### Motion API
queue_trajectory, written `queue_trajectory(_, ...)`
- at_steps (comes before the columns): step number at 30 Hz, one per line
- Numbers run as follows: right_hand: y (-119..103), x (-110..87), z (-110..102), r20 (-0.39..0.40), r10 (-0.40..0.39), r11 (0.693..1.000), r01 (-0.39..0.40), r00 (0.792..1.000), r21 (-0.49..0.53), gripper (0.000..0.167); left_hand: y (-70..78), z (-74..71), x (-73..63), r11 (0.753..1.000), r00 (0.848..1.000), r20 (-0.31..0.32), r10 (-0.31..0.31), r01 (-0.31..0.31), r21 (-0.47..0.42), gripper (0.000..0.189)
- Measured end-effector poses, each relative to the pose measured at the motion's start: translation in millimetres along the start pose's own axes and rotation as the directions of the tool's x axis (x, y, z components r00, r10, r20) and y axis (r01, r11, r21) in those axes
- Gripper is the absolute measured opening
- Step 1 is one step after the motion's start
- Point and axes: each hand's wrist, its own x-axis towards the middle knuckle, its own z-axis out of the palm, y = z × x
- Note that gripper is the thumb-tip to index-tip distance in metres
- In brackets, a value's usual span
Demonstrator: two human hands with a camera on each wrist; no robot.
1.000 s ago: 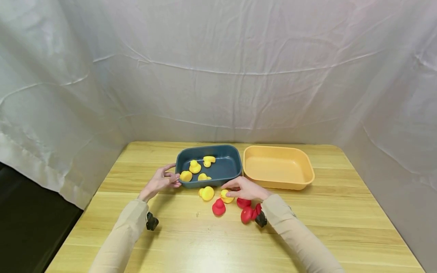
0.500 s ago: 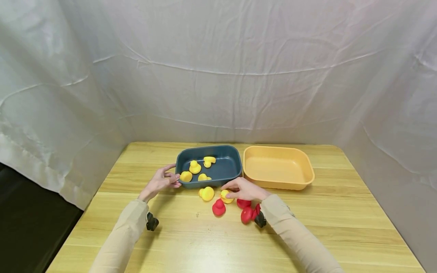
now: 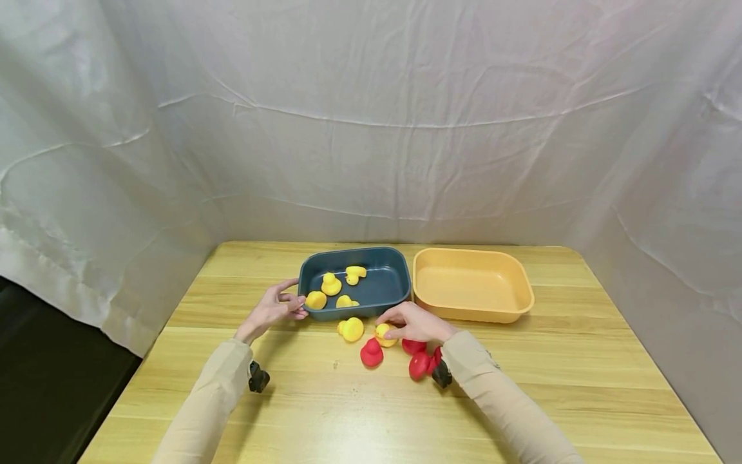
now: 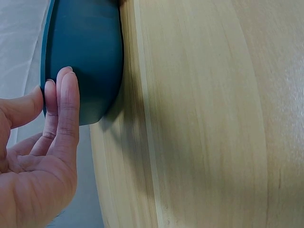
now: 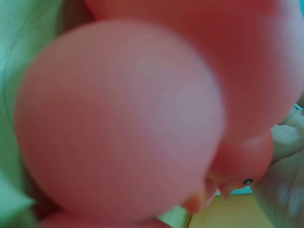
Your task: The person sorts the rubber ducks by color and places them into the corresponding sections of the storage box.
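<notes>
Pinching a yellow rubber duck [image 3: 386, 336] between thumb and fingers with the right hand [image 3: 418, 322], just in front of the dark blue tray [image 3: 359, 313]; hard to tell whether lifted or resting on the wooden table [image 3: 324, 399]. Clamping that tray's corner with the left hand [image 3: 275, 308], well to the left of the pinched duck, pressing the thumb to the rim and laying fingers along the outer wall. Inside the tray, to the right of the left grip, counting four yellow ducks [image 3: 331, 284], including one just beside the left thumb. Finding a second yellow duck [image 3: 350, 329] on the table left of the right grip, near but apart, then a red rubber duck [image 3: 371, 353] just below and to the left of that grip, and more red ducks [image 3: 420, 366] under and beside the right wrist, partly covered. Seeing an amber tray [image 3: 469, 312] beyond the right grip and to its right. Through the right wrist view, catching mostly blurred red, close up
</notes>
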Motion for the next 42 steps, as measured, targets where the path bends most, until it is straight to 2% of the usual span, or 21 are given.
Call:
queue_trajectory(6,0,-0.4,0,-0.004,0.01,0.999,-0.009,1.0,0.045,0.034,-0.2,0.5,0.2,1.0,1.0,0.001,0.0,0.0,-0.003,0.068)
queue_trajectory(14,-4,-4.1,-4,-0.031,0.019,0.998,-0.017,0.999,0.054,0.036,0.7,0.5,0.1,1.0,1.0,-0.003,-0.004,0.004,0.003,0.068)
queue_trajectory(26,-11,-5.7,-13,-0.045,-0.033,0.998,0.035,0.998,0.05,0.037,0.1,0.5,0.3,1.0,1.0,-0.004,-0.009,0.009,0.0,0.068)
queue_trajectory(35,-14,-3.1,-22,-0.052,-0.092,0.994,0.095,0.994,0.054,0.031,0.5,0.5,0.4,1.0,1.0,-0.003,-0.01,0.01,0.005,0.068)
queue_trajectory(42,-16,-1.7,-27,-0.045,-0.106,0.992,0.109,0.993,0.061,0.03,1.0,1.0,1.0,1.0,1.0,-0.006,-0.02,0.02,0.004,0.068)
